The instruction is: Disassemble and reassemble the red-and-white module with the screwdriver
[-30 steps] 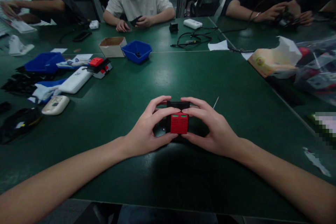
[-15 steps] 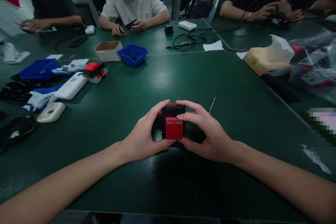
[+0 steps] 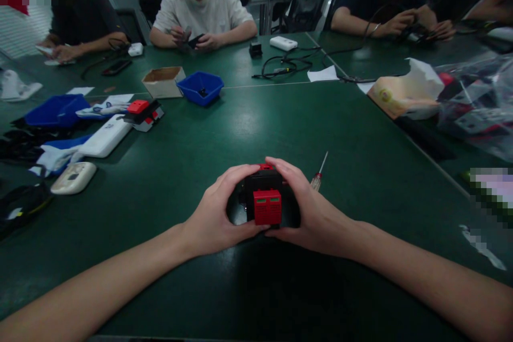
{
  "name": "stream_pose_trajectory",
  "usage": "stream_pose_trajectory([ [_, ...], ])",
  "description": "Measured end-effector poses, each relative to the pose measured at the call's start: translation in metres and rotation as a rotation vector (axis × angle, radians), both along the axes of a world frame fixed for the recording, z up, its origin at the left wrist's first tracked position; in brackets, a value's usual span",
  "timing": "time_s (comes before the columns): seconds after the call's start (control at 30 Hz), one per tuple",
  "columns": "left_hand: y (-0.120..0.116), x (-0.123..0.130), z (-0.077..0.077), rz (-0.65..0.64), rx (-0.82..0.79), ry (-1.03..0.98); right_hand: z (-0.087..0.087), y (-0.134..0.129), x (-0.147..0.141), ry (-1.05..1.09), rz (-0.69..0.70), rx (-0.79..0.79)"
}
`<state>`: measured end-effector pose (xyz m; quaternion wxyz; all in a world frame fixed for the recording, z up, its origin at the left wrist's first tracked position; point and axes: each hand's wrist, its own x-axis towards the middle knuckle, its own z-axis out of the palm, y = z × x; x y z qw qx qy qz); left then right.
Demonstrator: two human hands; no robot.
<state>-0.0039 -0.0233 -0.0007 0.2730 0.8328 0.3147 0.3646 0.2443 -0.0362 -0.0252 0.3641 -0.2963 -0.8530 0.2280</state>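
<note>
Between my two hands is a small black and red block-like device (image 3: 267, 207), with a red front panel that has two greenish slots and another red part on top. My left hand (image 3: 218, 208) grips it from the left, thumb at its lower front edge and fingers over the top. From the other side my right hand (image 3: 310, 208) curls around it, fingertips on the upper edge and thumb at the bottom. A screwdriver (image 3: 317, 180) with a clear handle lies just beyond my right hand, partly hidden by it.
A blue bin (image 3: 201, 88) and a cardboard box (image 3: 163, 83) stand ahead. Left are a similar red-black device (image 3: 144, 112), a white box (image 3: 106, 136) and a cream case (image 3: 74, 178). Black cable (image 3: 276, 67) lies farther back; a plastic bag (image 3: 481, 107) is right. Several people sit around.
The device now sits slightly lower in view and tilts, showing more of its red top. My right fingers have moved from its front panel to the top edge. More of the screwdriver shows.
</note>
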Motion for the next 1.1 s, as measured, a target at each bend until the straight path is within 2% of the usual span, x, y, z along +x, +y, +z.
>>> stream_pose_trajectory([
  [0.33, -0.001, 0.003, -0.002, -0.002, -0.002, -0.022, -0.002, -0.002, 0.001, -0.026, -0.027, -0.071],
  [0.5, -0.001, 0.002, -0.001, -0.004, -0.044, 0.013, -0.002, -0.002, 0.003, -0.019, -0.098, -0.128],
  [0.7, 0.002, -0.001, -0.001, -0.019, -0.086, 0.022, 0.001, -0.005, -0.002, 0.126, -0.076, -0.273],
  [0.87, 0.004, -0.002, -0.005, -0.051, -0.051, -0.007, 0.002, -0.009, -0.005, 0.193, -0.103, -0.378],
  [0.97, 0.003, -0.001, -0.008, -0.049, -0.041, -0.024, 0.001, -0.009, -0.004, 0.198, -0.106, -0.357],
  [1.1, -0.002, 0.0, -0.011, -0.019, -0.19, -0.071, 0.0, -0.011, -0.005, 0.232, -0.126, -0.215],
])
